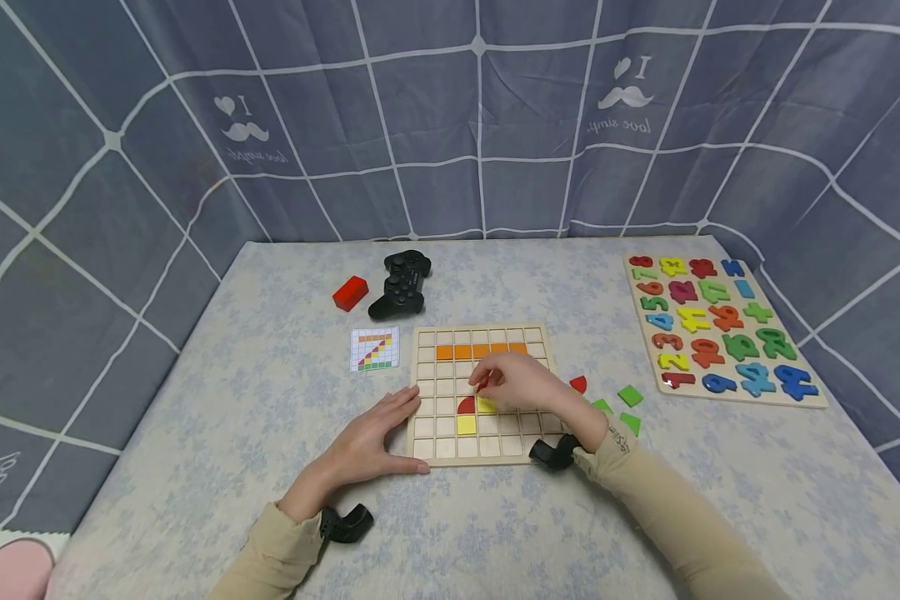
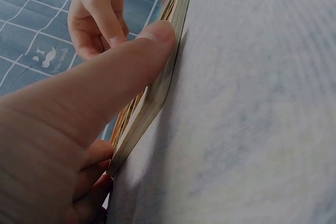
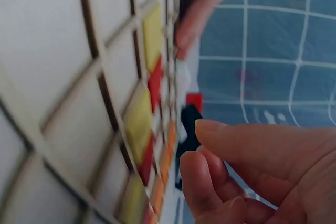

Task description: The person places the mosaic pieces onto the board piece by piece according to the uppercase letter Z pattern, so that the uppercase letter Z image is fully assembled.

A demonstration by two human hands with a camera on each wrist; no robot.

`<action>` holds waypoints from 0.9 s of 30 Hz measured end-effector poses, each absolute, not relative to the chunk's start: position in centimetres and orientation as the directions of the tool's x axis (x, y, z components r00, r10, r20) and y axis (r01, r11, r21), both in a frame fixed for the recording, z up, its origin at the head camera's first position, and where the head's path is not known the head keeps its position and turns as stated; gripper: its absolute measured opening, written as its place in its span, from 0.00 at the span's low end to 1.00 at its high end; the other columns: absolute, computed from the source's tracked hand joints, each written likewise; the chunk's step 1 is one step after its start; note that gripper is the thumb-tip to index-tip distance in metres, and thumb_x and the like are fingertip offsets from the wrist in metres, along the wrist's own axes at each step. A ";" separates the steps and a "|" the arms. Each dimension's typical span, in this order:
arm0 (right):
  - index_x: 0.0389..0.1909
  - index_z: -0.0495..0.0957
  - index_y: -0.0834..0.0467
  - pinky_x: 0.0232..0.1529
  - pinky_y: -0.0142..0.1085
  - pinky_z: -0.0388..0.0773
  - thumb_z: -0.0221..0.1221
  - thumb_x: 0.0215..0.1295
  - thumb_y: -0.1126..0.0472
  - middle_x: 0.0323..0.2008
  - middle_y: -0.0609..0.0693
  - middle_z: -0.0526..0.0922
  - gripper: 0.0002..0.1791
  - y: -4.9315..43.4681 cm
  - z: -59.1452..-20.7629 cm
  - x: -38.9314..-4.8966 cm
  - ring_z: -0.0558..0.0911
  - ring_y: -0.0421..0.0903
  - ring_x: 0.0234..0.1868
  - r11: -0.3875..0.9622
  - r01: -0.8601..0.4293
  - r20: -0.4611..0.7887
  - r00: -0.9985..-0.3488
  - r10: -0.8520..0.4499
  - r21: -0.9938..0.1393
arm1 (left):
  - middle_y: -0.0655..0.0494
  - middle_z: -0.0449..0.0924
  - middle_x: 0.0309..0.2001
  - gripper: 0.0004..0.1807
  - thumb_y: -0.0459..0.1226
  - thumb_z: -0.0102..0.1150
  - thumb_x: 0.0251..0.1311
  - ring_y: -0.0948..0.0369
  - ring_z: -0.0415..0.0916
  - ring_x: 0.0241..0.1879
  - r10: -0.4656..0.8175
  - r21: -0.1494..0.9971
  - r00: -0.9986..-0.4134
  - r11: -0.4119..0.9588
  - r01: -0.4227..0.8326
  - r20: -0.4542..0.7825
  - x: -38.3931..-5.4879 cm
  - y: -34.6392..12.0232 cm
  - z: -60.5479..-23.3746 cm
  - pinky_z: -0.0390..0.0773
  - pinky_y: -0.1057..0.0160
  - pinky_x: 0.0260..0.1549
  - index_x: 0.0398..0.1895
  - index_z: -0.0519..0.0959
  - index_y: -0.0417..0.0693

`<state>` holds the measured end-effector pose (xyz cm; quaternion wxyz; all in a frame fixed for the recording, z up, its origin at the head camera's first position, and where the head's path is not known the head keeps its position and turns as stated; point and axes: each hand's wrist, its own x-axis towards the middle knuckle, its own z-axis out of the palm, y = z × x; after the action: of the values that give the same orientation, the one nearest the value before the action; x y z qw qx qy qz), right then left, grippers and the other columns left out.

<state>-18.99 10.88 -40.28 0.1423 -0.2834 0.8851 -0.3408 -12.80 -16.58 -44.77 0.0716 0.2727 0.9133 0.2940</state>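
A wooden grid board lies on the table, with a row of orange squares near its far side. Yellow squares and red quarter-round pieces form a slanting line on it, partly hidden by my right hand. That hand hovers low over the board's middle, fingers loosely bent. Its thumb and forefinger sit slightly apart, nothing showing between them in the right wrist view. At the board's near left corner rests my left hand, fingertips against the left side and thumb along the front edge.
A pattern card lies left of the board, behind it a red block and a black game controller. Several green squares and a red piece lie to the right. A number puzzle board is at the far right.
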 end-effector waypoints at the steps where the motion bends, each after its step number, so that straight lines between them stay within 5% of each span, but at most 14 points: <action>1: 0.39 0.82 0.57 0.36 0.34 0.76 0.60 0.60 0.65 0.33 0.44 0.80 0.07 11.4 -40.0 -19.0 0.77 0.40 0.33 0.596 -0.402 -0.046 -0.802 -0.596 -0.695 | 0.54 0.53 0.72 0.55 0.64 0.66 0.41 0.55 0.48 0.70 0.541 0.577 -0.840 0.677 0.457 0.030 -12.8 -16.6 -44.8 0.55 0.52 0.67 0.69 0.61 0.42; 17: 0.47 0.78 0.65 0.30 0.36 0.74 0.52 0.69 0.62 0.39 0.59 0.81 0.13 20.6 -39.9 -19.4 0.78 0.54 0.34 0.565 -0.233 -0.074 -0.881 -0.467 -0.792 | 0.54 0.53 0.72 0.55 0.63 0.67 0.41 0.55 0.48 0.71 0.542 0.576 -0.840 0.677 0.457 0.029 -12.8 -16.6 -44.9 0.56 0.52 0.66 0.69 0.61 0.41; 27: 0.47 0.79 0.62 0.33 0.38 0.72 0.58 0.65 0.59 0.34 0.52 0.81 0.14 23.3 -41.6 -19.1 0.75 0.48 0.34 0.610 -0.152 -0.111 -0.922 -0.370 -0.778 | 0.54 0.53 0.72 0.55 0.62 0.67 0.41 0.53 0.48 0.70 0.542 0.583 -0.840 0.670 0.460 0.039 -12.8 -16.7 -44.9 0.55 0.52 0.66 0.69 0.61 0.40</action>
<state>-19.14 23.27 -41.55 0.1314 -0.1471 0.8876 -0.4162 -12.78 -16.69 -44.89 0.0686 0.2748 0.9112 0.2990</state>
